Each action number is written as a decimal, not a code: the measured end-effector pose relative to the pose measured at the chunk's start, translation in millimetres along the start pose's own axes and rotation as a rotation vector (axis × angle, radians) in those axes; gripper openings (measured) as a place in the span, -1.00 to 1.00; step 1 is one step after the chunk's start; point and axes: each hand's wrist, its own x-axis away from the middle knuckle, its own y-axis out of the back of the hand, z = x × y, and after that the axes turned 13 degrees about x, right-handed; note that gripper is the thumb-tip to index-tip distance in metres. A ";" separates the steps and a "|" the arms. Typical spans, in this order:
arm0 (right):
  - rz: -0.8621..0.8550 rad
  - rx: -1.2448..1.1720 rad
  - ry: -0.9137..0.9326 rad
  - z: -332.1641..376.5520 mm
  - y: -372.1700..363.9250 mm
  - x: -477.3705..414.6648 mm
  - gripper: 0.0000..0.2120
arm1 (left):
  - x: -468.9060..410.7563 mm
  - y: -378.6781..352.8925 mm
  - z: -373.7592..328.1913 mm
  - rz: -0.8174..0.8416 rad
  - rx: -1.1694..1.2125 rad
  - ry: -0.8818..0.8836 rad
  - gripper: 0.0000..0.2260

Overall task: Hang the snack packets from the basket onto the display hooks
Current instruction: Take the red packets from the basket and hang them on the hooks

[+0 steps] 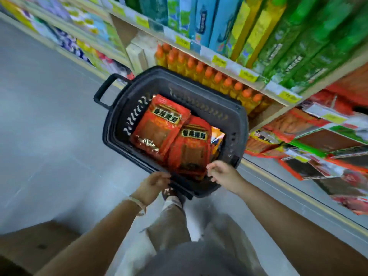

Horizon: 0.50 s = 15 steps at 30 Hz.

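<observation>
Ahead of the grip, the dark grey plastic basket (236,121) holds glossy red foil snack packets (161,126), probably light, crinkly and slippery. Left hand (154,183) grips its near rim; right hand (223,174) hovers empty, loosely curled, beside the nearest packet's sealed edge, likely the firmest pinch.

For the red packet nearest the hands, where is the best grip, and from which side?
Probably its near end, pinched from above on the person's side. The near packet lies on top of the pile, uncovered, and its flat near end leans at the basket rim, close beside the right hand.
</observation>
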 end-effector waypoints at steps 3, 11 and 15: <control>0.017 -0.042 -0.040 34.8 -7.4 -55.7 -0.92 | -34.6 34.2 -27.2 -0.011 0.045 -0.021 -0.77; -0.017 -0.143 -0.312 68.3 -58.4 -193.5 -0.79 | -122.3 75.1 -48.9 -0.225 0.175 -0.006 -0.84; -0.007 -0.370 -0.486 84.9 -85.9 -240.2 -0.44 | -142.3 77.1 -39.6 -0.269 0.257 -0.001 -0.88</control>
